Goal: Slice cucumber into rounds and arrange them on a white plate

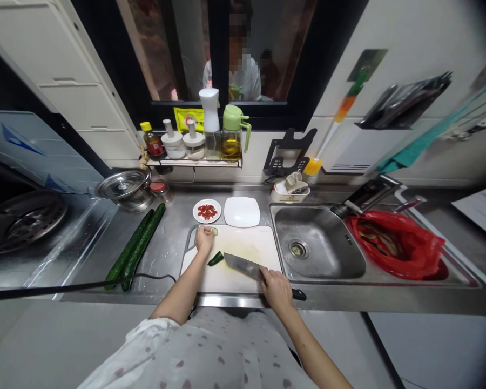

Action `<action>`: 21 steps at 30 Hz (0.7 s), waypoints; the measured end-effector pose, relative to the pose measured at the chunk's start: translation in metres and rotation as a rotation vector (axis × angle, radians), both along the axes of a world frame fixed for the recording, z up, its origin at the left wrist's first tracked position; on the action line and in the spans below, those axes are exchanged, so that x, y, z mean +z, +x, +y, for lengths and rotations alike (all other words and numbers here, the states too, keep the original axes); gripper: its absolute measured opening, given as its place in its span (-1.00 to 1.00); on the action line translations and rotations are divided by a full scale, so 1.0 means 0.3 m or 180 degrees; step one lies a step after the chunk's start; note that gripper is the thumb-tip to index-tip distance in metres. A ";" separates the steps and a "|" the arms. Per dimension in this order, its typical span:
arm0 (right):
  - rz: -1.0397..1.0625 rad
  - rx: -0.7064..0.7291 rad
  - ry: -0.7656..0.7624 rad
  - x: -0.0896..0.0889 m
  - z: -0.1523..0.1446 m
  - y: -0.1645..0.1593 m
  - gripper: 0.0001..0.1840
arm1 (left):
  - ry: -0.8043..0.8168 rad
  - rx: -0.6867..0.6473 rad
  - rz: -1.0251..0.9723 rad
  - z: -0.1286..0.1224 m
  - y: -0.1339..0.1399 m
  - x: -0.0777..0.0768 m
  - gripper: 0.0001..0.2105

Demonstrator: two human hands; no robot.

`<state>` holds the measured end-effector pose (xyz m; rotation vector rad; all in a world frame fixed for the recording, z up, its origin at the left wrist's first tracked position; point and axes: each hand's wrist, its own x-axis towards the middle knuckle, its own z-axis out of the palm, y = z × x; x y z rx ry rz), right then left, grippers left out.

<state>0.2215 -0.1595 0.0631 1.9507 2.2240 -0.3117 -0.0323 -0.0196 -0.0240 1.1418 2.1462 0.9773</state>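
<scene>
My right hand (277, 290) is closed round the black handle of a kitchen knife (243, 263). Its broad blade points left, low over the white cutting board (243, 282). Near the board's upper left corner, my left hand (204, 239) has its fingers pinched at a pale green cucumber slice (214, 231). A short dark green cucumber piece (216, 259) lies on the board just left of the knife tip. Behind the board stand a small plate of chopped red pieces (206, 211) and a white square plate (242, 212).
Two whole cucumbers (140, 248) lie left of the board, with a lidded steel pot (125, 189) behind them. The sink (319, 243) is on the right, beside a red plastic bag (400, 246). A condiment rack (194, 162) hangs below the window. A dark cable (146, 276) crosses the left counter.
</scene>
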 end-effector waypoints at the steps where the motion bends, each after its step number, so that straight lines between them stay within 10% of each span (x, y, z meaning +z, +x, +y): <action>1: -0.0005 -0.0007 -0.0012 -0.001 0.001 0.000 -0.59 | -0.0012 -0.0005 0.0008 0.003 0.001 0.001 -0.88; 21: 0.0046 -0.0075 -0.0043 -0.014 0.009 0.011 -0.59 | -0.0148 -0.0410 0.0624 0.024 0.010 0.032 -0.86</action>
